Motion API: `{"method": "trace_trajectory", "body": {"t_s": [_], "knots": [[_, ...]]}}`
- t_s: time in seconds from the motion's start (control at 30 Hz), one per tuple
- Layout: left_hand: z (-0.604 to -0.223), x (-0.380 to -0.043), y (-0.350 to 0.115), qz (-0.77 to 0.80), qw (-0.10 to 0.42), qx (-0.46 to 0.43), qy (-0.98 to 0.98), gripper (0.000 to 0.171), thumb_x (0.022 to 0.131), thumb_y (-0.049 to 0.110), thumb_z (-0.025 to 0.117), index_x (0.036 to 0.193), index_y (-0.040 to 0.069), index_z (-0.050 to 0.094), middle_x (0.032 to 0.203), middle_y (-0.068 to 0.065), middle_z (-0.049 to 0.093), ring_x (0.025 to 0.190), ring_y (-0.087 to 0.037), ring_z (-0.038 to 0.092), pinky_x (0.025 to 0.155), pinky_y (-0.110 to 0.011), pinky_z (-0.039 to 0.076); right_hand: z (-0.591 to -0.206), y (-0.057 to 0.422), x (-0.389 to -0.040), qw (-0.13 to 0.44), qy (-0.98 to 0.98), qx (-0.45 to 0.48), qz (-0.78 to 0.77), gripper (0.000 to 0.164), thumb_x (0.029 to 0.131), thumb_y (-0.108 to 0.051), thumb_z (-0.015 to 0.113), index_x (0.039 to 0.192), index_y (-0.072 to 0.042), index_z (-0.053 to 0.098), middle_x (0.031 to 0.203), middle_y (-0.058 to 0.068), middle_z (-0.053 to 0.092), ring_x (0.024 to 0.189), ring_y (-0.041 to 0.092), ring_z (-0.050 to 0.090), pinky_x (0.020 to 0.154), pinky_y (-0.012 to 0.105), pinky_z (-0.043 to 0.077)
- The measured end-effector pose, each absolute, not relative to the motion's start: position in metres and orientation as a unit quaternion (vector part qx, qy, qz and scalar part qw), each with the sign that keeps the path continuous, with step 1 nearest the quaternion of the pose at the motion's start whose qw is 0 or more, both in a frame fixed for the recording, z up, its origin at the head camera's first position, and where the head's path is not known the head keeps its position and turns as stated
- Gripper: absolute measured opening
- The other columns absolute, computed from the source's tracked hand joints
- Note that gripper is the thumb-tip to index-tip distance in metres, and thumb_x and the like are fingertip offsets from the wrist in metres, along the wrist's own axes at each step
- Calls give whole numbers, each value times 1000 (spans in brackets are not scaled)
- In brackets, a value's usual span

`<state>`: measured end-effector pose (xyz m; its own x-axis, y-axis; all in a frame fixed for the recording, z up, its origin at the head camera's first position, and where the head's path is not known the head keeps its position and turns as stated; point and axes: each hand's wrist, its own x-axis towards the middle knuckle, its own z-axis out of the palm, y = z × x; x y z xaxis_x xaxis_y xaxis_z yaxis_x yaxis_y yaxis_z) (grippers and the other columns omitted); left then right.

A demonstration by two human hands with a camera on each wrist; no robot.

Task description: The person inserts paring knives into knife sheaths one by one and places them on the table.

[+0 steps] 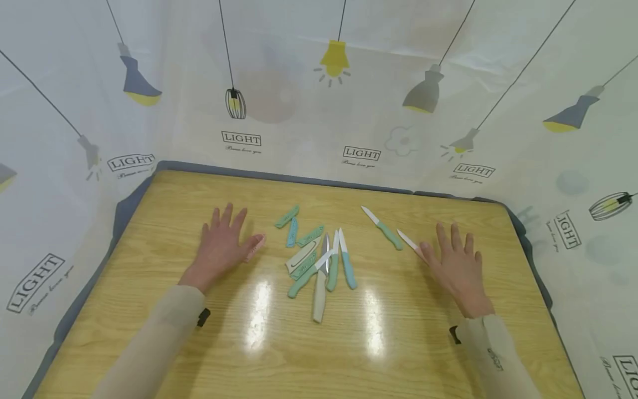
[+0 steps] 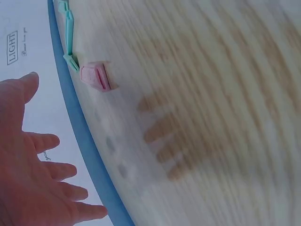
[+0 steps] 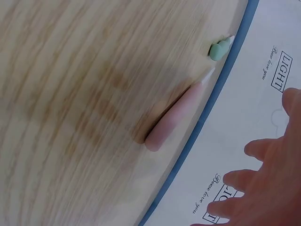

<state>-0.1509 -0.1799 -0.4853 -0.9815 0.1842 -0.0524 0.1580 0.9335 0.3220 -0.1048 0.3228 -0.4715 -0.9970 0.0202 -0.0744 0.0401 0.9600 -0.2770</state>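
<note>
My left hand [image 1: 218, 246] is spread over the left of the table, its thumb overlapping a small pink blade sheath [image 1: 254, 252] in the head view. Nothing is in its grasp, and the left wrist view shows the sheath [image 2: 93, 76] beyond its shadow. Fingers apart, my right hand [image 1: 457, 269] hovers over a pink-handled knife. That knife's white blade [image 1: 407, 238] points to the far left; its handle [image 3: 174, 117] is mostly hidden in the head view. Just left of it lies a green-handled knife [image 1: 389, 235].
Mid-table, several knives overlap: a cream handle [image 1: 319, 296], a blue-handled knife [image 1: 349, 269] and green ones. Beside them lie a cream sheath [image 1: 301, 257], a blue sheath [image 1: 292, 233] and green sheaths [image 1: 287, 216]. A printed curtain [image 1: 299, 122] surrounds the wooden table [image 1: 319, 360].
</note>
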Motion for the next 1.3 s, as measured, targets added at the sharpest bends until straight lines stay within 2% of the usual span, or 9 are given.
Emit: {"method": "trace_trajectory", "body": {"t_s": [0.23,0.33,0.5,0.6,0.77,0.97,1.3], "knots": [[-486,-151,-171,187,73,91,975,83,95,56,47,152,-1,25,155,-27,18,140,-48,13,110,-63,19,-475,321,-101,35,989,14,-143,77,100,-61,20,158,-13,5,158,24,-3,136,57,-5,97,80,9],[-485,-150,-166,186,82,96,974,83,95,54,49,150,-3,28,152,-28,25,137,-47,23,109,-62,24,-476,321,-99,33,989,13,-144,77,100,-61,21,158,-13,5,158,25,-1,136,57,-4,97,80,9],[-486,-149,-159,173,78,105,976,80,92,53,55,145,-5,38,138,-30,41,123,-45,41,101,-59,37,-478,320,-97,31,988,14,-148,77,99,-61,22,158,-13,7,158,25,-1,136,56,-4,97,79,10],[-490,-147,-157,165,73,110,977,67,91,48,59,132,-4,52,124,-26,49,109,-39,48,91,-53,46,-478,320,-95,29,988,15,-149,78,99,-61,23,158,-12,9,158,25,0,137,56,-3,97,79,10],[-494,-147,-156,164,71,114,977,40,92,36,63,105,-2,63,103,-18,49,91,-30,48,76,-43,49,-477,318,-94,27,988,14,-152,77,100,-61,24,158,-12,10,158,25,1,137,56,-1,98,79,11],[-493,-148,-153,185,63,114,974,44,104,31,43,104,-8,66,101,-21,54,89,-32,54,78,-46,52,-477,318,-94,32,988,15,-153,77,100,-60,23,158,-11,9,158,25,1,136,57,-2,97,79,11],[-493,-148,-151,172,28,137,975,36,102,23,49,96,-6,67,84,-14,59,76,-25,55,71,-42,51,-481,318,-94,26,987,15,-157,76,100,-60,23,158,-10,11,158,25,-2,136,58,0,97,80,12]]}}
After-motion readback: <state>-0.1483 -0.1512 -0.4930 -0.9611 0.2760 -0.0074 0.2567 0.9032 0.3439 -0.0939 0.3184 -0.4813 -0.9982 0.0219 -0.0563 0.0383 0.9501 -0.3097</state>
